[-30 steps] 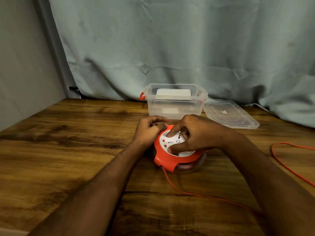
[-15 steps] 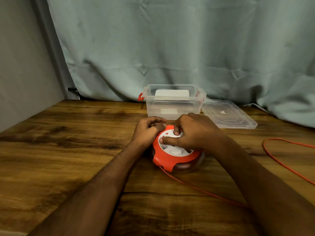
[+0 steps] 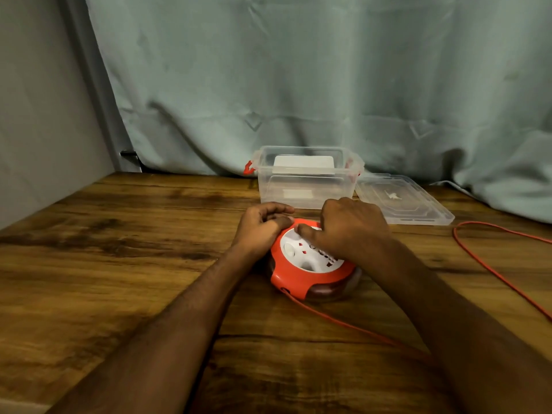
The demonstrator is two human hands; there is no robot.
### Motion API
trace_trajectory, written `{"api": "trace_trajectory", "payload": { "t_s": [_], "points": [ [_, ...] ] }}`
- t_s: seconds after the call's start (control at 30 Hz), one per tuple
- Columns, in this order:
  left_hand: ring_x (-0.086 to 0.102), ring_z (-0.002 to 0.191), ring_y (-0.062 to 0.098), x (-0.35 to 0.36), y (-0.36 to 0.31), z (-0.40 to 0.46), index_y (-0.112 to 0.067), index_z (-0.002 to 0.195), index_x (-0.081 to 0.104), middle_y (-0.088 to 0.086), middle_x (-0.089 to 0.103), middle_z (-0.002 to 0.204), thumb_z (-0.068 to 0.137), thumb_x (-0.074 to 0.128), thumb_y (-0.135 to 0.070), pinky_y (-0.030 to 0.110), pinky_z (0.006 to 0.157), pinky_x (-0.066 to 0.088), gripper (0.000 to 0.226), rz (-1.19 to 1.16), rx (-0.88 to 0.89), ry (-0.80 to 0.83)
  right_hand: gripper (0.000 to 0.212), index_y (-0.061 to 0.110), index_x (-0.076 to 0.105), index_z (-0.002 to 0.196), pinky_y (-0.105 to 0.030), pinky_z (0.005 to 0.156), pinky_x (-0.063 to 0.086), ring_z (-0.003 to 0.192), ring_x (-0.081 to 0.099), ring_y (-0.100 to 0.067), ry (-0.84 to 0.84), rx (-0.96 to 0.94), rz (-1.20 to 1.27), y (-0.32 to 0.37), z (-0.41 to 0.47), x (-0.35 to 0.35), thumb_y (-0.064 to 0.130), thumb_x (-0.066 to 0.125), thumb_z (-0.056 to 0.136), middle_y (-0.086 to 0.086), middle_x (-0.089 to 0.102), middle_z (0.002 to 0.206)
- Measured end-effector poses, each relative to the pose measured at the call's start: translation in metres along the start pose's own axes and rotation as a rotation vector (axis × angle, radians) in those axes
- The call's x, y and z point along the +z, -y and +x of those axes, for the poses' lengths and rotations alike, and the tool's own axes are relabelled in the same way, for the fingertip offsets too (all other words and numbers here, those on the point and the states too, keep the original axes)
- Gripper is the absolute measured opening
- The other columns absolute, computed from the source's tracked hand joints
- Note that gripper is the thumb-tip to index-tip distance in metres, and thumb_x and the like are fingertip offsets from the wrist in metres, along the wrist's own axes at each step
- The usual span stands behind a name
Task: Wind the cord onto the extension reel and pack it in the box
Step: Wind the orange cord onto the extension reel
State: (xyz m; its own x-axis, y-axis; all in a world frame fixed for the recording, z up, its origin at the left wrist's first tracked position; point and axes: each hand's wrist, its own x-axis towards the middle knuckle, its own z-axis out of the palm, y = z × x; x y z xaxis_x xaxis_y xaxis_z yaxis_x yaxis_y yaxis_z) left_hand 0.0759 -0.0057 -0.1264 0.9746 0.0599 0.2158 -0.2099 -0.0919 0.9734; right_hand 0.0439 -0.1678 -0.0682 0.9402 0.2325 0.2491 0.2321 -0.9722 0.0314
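Head view: the left hand (image 3: 263, 231) has its grip curled round the far-left rim of the reel (image 3: 310, 264), steadying it on the bench (image 3: 134, 234). Fingers of the right hand (image 3: 349, 225) are curled onto the white hub, apparently to turn it. Loose cord (image 3: 343, 324) leaves the reel's near side, running rightward under the right forearm. Behind both hands stands the open box (image 3: 304, 180), its lid (image 3: 403, 201) alongside.

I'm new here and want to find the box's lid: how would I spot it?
Start at the brown wooden table and find the clear plastic box by the curtain. The flat clear plastic lid lies just right of it, low and shallow, without walls.
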Motion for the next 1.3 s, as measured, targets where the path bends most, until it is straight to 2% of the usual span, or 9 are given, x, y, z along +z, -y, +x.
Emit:
{"api": "trace_trajectory", "payload": {
  "t_s": [0.17,0.23,0.33,0.47,0.6,0.83,0.93,1.1,1.3],
  "points": [
    [0.072,0.082,0.027,-0.001,0.001,0.001,-0.011,0.098,0.075,0.02,0.076,0.094,0.086,0.065,0.001,0.041,0.081,0.059,0.02,0.008,0.001,0.004,0.04,0.028,0.06,0.084,-0.03,0.064,0.04,0.082,0.058,-0.014,0.069,-0.146,0.11,-0.013,-0.001,-0.015,0.068,0.061,0.084,0.01,0.061,0.09],
    [0.071,0.083,0.029,0.0,0.0,0.0,-0.01,0.098,0.075,0.021,0.075,0.095,0.086,0.064,0.004,0.043,0.083,0.059,0.021,0.009,0.007,-0.002,0.031,0.037,0.069,0.093,-0.029,0.063,0.047,0.082,0.061,-0.008,0.132,-0.222,0.206,-0.019,-0.003,-0.023,0.064,0.071,0.078,0.017,0.061,0.084],
    [0.072,0.091,0.038,0.0,-0.001,0.0,-0.008,0.1,0.075,0.025,0.075,0.097,0.086,0.064,0.003,0.049,0.086,0.058,0.021,0.027,0.006,-0.002,0.034,0.05,0.071,0.107,-0.024,0.06,0.045,0.073,0.06,-0.002,0.195,-0.312,0.295,-0.023,-0.003,-0.024,0.058,0.078,0.075,0.025,0.059,0.069],
    [0.071,0.096,0.041,0.0,-0.001,0.0,-0.009,0.1,0.075,0.023,0.075,0.096,0.085,0.064,0.002,0.052,0.089,0.058,0.021,0.047,0.007,-0.005,0.056,0.053,0.067,0.12,-0.034,0.075,0.057,0.085,0.059,-0.003,0.252,-0.336,0.317,-0.022,-0.001,-0.019,0.067,0.078,0.067,0.026,0.06,0.088],
    [0.072,0.094,0.039,-0.001,-0.005,-0.003,-0.008,0.103,0.074,0.02,0.076,0.096,0.088,0.063,0.001,0.049,0.086,0.06,0.021,0.05,0.005,0.002,0.062,0.05,0.067,0.123,-0.034,0.077,0.058,0.092,0.059,-0.004,0.273,-0.318,0.295,-0.02,-0.001,-0.018,0.072,0.076,0.065,0.024,0.06,0.104],
    [0.074,0.086,0.027,-0.002,-0.003,-0.002,-0.008,0.103,0.074,0.015,0.077,0.093,0.088,0.064,0.0,0.04,0.08,0.061,0.021,0.045,0.0,0.0,0.067,0.048,0.07,0.111,-0.028,0.068,0.052,0.088,0.06,-0.007,0.148,-0.22,0.245,-0.016,0.001,-0.01,0.084,0.072,0.054,0.018,0.062,0.105],
    [0.074,0.085,0.025,-0.003,-0.003,-0.002,-0.008,0.104,0.074,0.012,0.077,0.092,0.088,0.063,-0.001,0.036,0.077,0.062,0.021,0.057,0.008,0.001,0.07,0.042,0.069,0.103,-0.032,0.07,0.049,0.088,0.059,-0.012,0.089,-0.186,0.206,-0.012,0.003,-0.005,0.089,0.065,0.051,0.013,0.061,0.102],
    [0.074,0.084,0.023,-0.002,-0.002,-0.002,-0.004,0.107,0.073,0.015,0.076,0.094,0.088,0.064,0.001,0.034,0.076,0.062,0.022,0.049,0.017,0.003,0.062,0.03,0.058,0.079,-0.034,0.072,0.044,0.083,0.057,-0.016,-0.015,-0.152,0.132,-0.005,0.002,0.001,0.089,0.058,0.061,0.009,0.06,0.088],
    [0.073,0.086,0.023,-0.002,0.002,0.001,-0.006,0.104,0.075,0.015,0.077,0.093,0.085,0.067,0.0,0.039,0.085,0.06,0.022,0.035,0.013,0.0,0.064,0.024,0.054,0.093,-0.036,0.08,0.041,0.093,0.056,-0.021,-0.059,-0.063,0.047,-0.001,-0.001,0.002,0.086,0.05,0.077,0.0,0.06,0.099]
  ]
}}
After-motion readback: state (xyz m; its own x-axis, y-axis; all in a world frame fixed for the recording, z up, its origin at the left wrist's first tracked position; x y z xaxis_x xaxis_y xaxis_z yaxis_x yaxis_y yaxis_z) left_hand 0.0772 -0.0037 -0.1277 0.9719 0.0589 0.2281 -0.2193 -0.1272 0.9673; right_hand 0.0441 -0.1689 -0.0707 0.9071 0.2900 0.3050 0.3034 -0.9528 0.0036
